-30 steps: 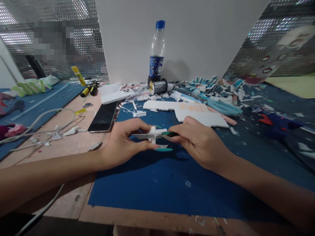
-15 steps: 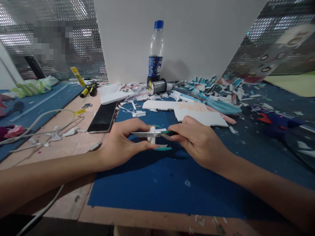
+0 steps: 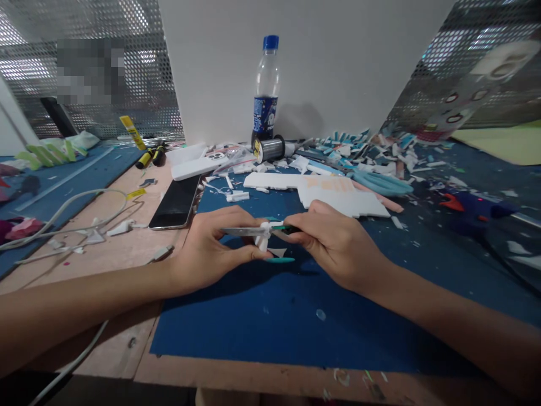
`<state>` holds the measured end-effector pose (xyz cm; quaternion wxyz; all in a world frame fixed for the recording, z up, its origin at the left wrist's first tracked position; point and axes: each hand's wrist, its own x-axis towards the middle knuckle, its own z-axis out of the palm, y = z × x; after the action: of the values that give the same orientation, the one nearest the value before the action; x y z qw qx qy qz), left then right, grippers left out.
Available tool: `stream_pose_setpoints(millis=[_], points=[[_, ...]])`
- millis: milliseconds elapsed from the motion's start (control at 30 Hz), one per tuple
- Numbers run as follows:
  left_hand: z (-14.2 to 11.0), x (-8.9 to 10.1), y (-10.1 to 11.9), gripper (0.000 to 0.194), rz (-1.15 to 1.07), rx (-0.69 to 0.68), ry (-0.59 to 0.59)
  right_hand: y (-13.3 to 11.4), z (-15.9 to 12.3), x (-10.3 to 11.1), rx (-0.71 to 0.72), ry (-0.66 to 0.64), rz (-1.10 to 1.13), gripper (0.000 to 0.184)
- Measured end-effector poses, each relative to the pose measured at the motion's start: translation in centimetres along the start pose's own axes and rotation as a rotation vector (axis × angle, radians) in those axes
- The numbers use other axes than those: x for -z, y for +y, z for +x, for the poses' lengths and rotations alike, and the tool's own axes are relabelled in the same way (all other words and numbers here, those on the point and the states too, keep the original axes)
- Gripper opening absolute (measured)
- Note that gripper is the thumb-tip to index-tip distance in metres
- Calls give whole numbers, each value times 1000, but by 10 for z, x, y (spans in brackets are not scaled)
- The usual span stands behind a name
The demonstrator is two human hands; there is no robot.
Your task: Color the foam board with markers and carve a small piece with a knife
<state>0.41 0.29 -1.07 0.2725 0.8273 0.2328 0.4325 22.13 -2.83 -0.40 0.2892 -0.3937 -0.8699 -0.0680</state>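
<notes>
Over the blue cutting mat (image 3: 253, 316), my left hand (image 3: 213, 242) pinches a small white foam piece (image 3: 262, 241) between thumb and fingertips. Flat teal parts show above and below it, at the fingertips; whether they are joined to the foam is unclear. My right hand (image 3: 338, 242) is closed around the dark and green handle of a craft knife (image 3: 243, 231). Its thin metal blade points left, lying across the white foam and into the gap of my left hand. Most of the knife handle is hidden by my right fingers.
Behind my hands lie a cut white foam board (image 3: 338, 194), a wire spool (image 3: 271, 149), a bottle (image 3: 265, 90) and heaped foam scraps (image 3: 372, 149). A phone (image 3: 176, 202) and white cable (image 3: 101, 192) are left. A blue glue gun (image 3: 477, 211) lies right.
The knife blade has slid slightly left across the white foam, and the foam has tilted a little. Both hands stay in nearly the same place. The whole view has shifted slightly.
</notes>
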Motion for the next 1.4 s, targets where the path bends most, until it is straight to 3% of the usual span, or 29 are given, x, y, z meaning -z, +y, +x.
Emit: stream_pose_setpoints(millis=[267,833,1400], points=[[-2,-1,-4,27,18,-10,27,0,-1,1,-29,-1,39,38],[-3,0,-4,16,-13,74,51,1,-1,-2,-80,-19,81,40],[-3,-3,-7,24,-44,34,38,0,-1,-1,-71,-10,83,39]])
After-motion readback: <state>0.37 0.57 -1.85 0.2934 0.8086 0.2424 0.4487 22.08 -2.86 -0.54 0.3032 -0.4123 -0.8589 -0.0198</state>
